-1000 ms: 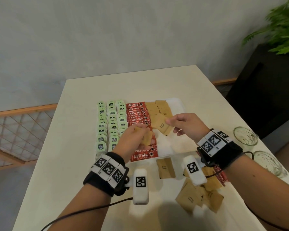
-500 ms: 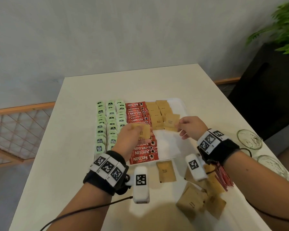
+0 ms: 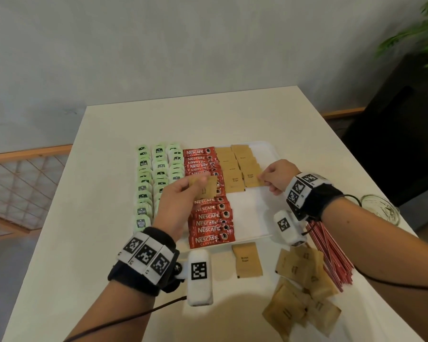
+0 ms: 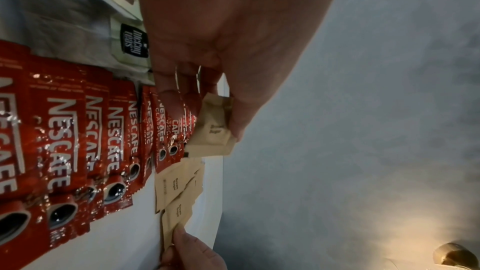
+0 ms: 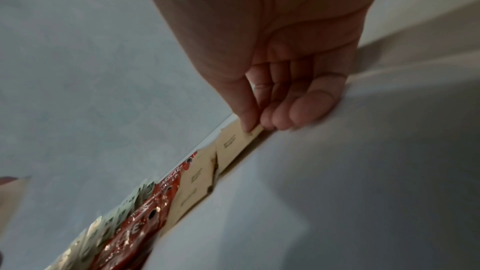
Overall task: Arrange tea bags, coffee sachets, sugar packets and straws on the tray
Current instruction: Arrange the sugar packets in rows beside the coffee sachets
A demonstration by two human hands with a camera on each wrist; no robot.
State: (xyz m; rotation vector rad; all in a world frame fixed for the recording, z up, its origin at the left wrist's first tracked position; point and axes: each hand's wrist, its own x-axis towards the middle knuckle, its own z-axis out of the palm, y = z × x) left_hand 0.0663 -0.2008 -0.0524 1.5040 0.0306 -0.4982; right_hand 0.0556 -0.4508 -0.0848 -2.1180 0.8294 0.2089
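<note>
A white tray on the table carries green tea bags in three columns, red coffee sachets in one column and two columns of brown sugar packets. My left hand hovers over the sachets and pinches one brown sugar packet between thumb and fingers. My right hand pinches the right edge of another sugar packet lying at the near end of the right sugar column. Red-striped straws lie off the tray under my right forearm.
Loose brown sugar packets lie in a heap on the table near the front right, and a single one sits just before the tray. Two glass dishes stand at the right table edge. A plant is at the back right.
My right hand has carried its sugar packet right and down onto the near end of the right sugar column. My left hand has stayed over the sachets, still holding its packet.
</note>
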